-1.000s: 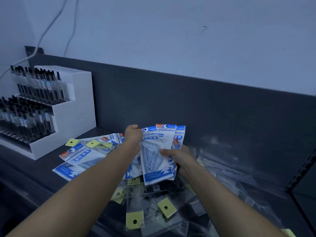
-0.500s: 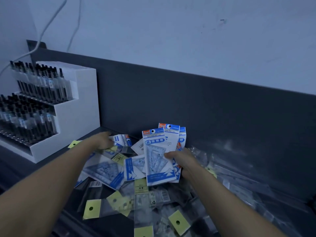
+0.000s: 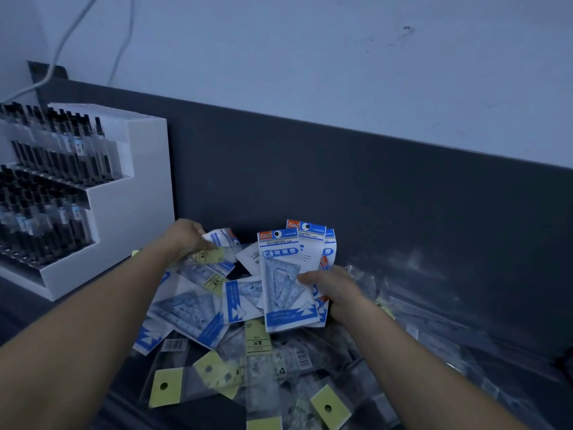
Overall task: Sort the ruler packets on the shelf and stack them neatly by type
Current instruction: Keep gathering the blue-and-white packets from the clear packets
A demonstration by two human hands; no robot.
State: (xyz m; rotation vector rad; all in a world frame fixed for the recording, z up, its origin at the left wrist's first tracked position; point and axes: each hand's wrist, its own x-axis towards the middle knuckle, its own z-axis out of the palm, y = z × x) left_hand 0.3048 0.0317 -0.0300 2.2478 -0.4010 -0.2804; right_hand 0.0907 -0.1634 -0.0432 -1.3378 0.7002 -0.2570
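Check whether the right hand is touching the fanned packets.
Touching. The head view shows the right hand gripping the fanned packets, its thumb pressed on the front one.

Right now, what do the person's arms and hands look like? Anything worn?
Both are bare. The left forearm and right forearm show no sleeve up to the frame edge. The left hand and right hand have no gloves, and no watch, ring, band or marking is visible in the dim light.
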